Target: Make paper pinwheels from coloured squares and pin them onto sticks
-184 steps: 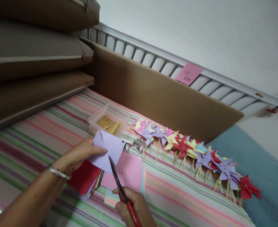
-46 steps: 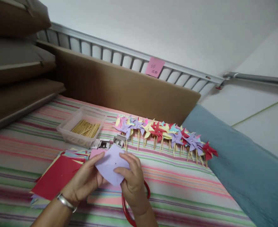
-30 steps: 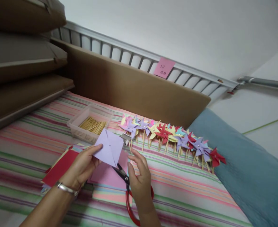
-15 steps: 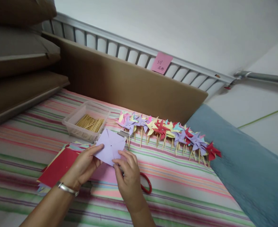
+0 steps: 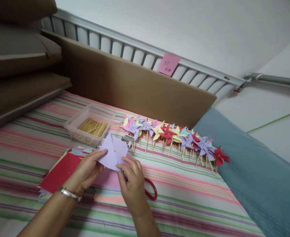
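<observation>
A square of purple paper [image 5: 113, 148] with slits cut from its corners and a small dark dot at its centre is held between both hands. My left hand [image 5: 90, 168], with a silver bangle at the wrist, pinches its left side. My right hand [image 5: 131, 177] pinches its lower right corner. Beneath the hands lies pink paper [image 5: 107, 179], partly covered. Red-handled scissors [image 5: 155, 191] show only one loop beside my right hand; the rest is hidden. A stack of coloured paper with a red sheet [image 5: 61, 172] on top lies left of my left hand.
A clear plastic box [image 5: 72, 131] holds many short wooden sticks [image 5: 92, 126]. Finished paper pinwheels [image 5: 168, 133] on sticks lie in a row along a brown board [image 5: 135, 85]. A metal clip [image 5: 127, 140] sits behind the purple paper. Brown packages [image 5: 18, 92] are stacked at left.
The right edge of the purple paper has bent and its lower right corner is turned in slightly. Both hands keep their hold, and the view has shifted a little.
</observation>
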A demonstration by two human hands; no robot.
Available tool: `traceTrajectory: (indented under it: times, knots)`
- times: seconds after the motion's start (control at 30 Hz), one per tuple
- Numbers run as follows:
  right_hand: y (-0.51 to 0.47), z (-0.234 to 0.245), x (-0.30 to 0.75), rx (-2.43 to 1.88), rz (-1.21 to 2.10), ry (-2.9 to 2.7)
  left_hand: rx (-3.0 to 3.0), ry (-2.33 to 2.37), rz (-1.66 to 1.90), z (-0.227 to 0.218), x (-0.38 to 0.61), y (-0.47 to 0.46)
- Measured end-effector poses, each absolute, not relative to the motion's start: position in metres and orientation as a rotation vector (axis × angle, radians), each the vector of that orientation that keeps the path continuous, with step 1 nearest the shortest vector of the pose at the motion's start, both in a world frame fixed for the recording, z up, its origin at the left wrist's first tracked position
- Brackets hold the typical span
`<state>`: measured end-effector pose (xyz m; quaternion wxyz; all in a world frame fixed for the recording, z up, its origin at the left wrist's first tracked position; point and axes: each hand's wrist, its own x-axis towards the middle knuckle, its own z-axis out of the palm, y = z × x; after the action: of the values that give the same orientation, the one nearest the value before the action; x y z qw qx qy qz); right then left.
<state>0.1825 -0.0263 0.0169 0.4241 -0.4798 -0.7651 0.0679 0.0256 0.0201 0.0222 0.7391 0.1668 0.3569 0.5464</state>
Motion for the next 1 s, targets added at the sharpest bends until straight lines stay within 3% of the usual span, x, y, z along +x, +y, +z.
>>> traceTrajectory:
  times: [0.53,1.0]
  knots:
    - [-0.020,0.021,0.181,-1.400,0.852,-1.410,0.616,0.813,1.085,0.024,0.038,0.010]
    - [-0.017,0.024,0.180,-1.431,0.966,-1.198,0.583,0.888,1.088,0.033,0.050,0.003]
